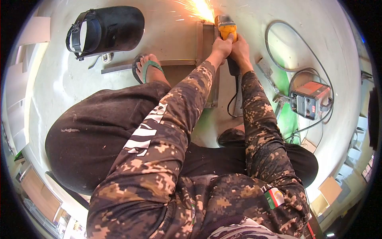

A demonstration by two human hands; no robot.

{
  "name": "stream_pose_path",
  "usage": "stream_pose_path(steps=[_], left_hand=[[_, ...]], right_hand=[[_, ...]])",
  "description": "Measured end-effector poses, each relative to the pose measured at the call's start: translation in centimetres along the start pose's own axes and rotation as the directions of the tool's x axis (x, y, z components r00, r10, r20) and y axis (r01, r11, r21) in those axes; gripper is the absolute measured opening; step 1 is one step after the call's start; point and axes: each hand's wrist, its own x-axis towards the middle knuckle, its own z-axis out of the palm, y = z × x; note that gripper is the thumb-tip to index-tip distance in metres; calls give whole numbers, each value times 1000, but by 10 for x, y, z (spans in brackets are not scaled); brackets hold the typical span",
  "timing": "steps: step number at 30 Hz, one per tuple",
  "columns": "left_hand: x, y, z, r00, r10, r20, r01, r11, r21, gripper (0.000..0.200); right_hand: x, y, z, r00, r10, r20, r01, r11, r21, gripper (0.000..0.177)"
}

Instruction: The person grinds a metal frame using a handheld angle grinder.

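Both of my hands are wrapped around a yellow and black angle grinder (228, 28) at the top middle. My left hand (221, 49) grips it from the left side, and my right hand (240, 51) closes round it from the right. The grinder's head meets the top end of a metal frame (199, 40) made of square tubing. Bright orange sparks (201, 8) spray up and to the left from that corner. The disc itself is hidden by the glare and the tool's head. A black cord (230, 104) trails from the grinder's lower end.
At upper left lies a black welding helmet (119, 28), with a tape measure (106, 58) below it. My sandalled foot (151, 68) rests by the frame's crossbar (119, 68). To the right stand a red and grey welding machine (312, 99) and looping cable (274, 47).
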Motion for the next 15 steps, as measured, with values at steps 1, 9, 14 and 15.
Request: stream_pose_path(steps=[1,9,14,15], left_hand=[[-3,2,0,1000,-1,1,1,1000,-1,63],[-7,6,0,1000,16,-6,-16,999,31,60],[-11,11,0,999,6,-39,-4,998,56,60],[-7,8,1,999,6,-35,-4,999,42,61]], right_hand=[[1,0,0,1000,1,-1,-1,1000,-17,44],[0,-1,-3,1000,-11,8,12,999,-30,45],[3,-1,-4,999,-6,42,7,1000,-19,46],[4,0,-4,999,-6,43,7,1000,-18,46]])
